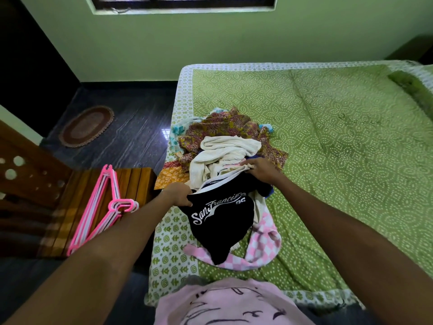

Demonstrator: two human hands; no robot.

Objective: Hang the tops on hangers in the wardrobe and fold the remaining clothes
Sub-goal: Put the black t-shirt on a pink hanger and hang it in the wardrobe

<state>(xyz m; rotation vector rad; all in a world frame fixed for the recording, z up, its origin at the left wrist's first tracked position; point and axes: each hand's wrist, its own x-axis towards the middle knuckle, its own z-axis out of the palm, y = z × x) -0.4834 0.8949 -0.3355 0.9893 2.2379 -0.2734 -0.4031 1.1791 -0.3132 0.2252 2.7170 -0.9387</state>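
Black knit top (220,221), white script "San Francisco" across the chest, white-trimmed neckline, limp and creased, held up over the near-left part of the bed (328,141). Its lower hem tapers to a point at 6 o'clock, draping onto a pink-and-white checked cloth (262,249).

Left hand (179,195): fingers curled, pinching the top's shoulder edge at 9 o'clock of the garment. Forearm runs in from lower left, straight.

Right hand (259,168): knuckles up, fingers curled into fabric at the other shoulder, 1 o'clock of the garment, right where the top meets the pile. Whether it also catches cream cloth underneath: cannot tell. Forearm runs in from lower right.

Clothes pile (225,141) sits at 12 o'clock of the top, touching it: ribbed cream garment (225,148) on top, crumpled; mustard-and-maroon floral print (225,125) behind it; an orange patterned piece (172,177) at the bed's left edge; a bit of white-and-teal floral at 10 o'clock.

Bedsheet: green cotton, white dotted swirl print, pale border with green block motifs, faint crease lines.

Pink plastic hangers (103,207), stacked flat, hooks toward the bed, lie on a slatted wooden chair (70,200) at 9 o'clock, beside the bed.

Dark glossy tile floor; oval brown mat (86,126) at 10 o'clock. Pale green wall at 12.
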